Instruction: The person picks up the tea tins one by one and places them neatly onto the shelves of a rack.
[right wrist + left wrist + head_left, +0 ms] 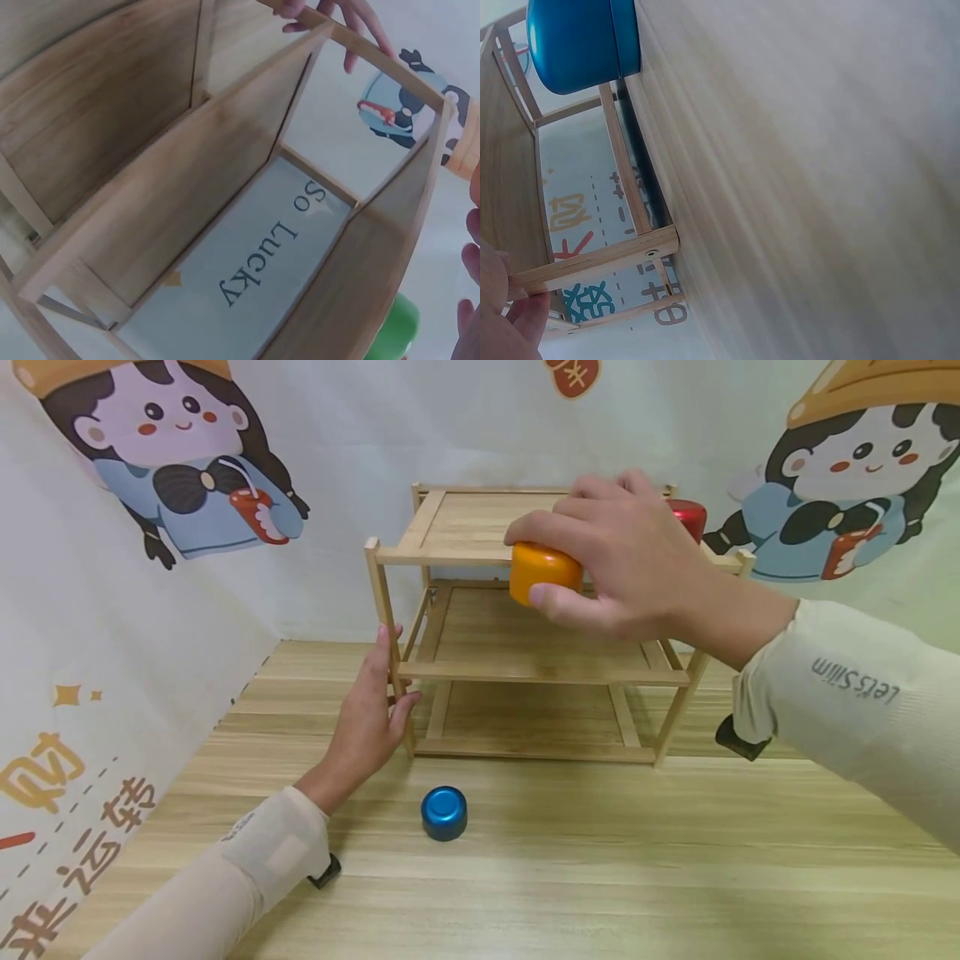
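My right hand (pixel 611 556) pinches a small orange canister (pixel 546 574) between thumb and fingers, in front of the top board's front edge in the head view. Its fingers (pixel 472 259) and a sliver of the orange canister show at the right wrist view's edge. My left hand (pixel 369 706) grips the left front post (pixel 384 597) of a three-tier wooden rack (pixel 540 673), thumb on the near side. A blue canister (pixel 444 813) stands on the table, in front of the rack; it looms large in the left wrist view.
A red canister (pixel 687 518) sits at the right of the top board, partly behind my right hand. A green canister (pixel 395 330) shows beside the top board in the right wrist view. Behind the rack hangs a printed cloth (pixel 345 468). The wood-grain table (pixel 570 852) extends forward.
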The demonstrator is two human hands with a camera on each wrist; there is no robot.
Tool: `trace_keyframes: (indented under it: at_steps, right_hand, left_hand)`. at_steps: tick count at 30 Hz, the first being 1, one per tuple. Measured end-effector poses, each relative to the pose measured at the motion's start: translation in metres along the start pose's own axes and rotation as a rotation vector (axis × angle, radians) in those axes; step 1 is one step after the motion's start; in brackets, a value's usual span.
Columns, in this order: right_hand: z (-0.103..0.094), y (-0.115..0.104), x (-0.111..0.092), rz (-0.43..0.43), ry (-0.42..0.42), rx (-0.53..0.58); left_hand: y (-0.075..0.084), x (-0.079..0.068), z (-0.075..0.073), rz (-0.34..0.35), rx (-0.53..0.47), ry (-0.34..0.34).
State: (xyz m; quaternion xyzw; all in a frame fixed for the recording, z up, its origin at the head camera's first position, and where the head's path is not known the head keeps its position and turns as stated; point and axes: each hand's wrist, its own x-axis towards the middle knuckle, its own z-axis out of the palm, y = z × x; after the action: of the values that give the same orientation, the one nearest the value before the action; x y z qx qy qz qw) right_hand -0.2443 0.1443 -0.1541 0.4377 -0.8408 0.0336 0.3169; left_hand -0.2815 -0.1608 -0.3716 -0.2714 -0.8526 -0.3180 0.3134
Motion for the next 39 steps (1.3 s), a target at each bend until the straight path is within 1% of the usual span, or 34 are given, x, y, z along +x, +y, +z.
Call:
trace_keyframes:
  at_steps: [6,13,20,25,31,39]
  right_hand:
    - [-0.003,0.006,0.007,0.052,-0.043,-0.008]
    - [-0.008,0.013,0.016,0.12,-0.085,-0.043]
    - [-0.012,0.021,0.027,0.172,-0.092,-0.072]
    - [-0.011,0.026,0.033,0.218,-0.099,-0.097]
    - [-0.007,0.032,0.038,0.282,-0.147,-0.102]
    - [-0.001,0.038,0.041,0.318,-0.232,-0.104]
  left_hand:
    - [-0.002,0.0,0.001,-0.001,0.001,0.001]
    - [-0.002,0.0,0.001,0.002,0.01,0.002]
    - [-0.002,0.0,0.002,0.002,0.012,0.002]
    - [-0.001,0.0,0.001,0.005,0.013,0.003]
    - [-0.001,0.0,0.001,-0.003,0.012,-0.001]
    - [0.0,0.0,0.0,0.004,0.003,0.0]
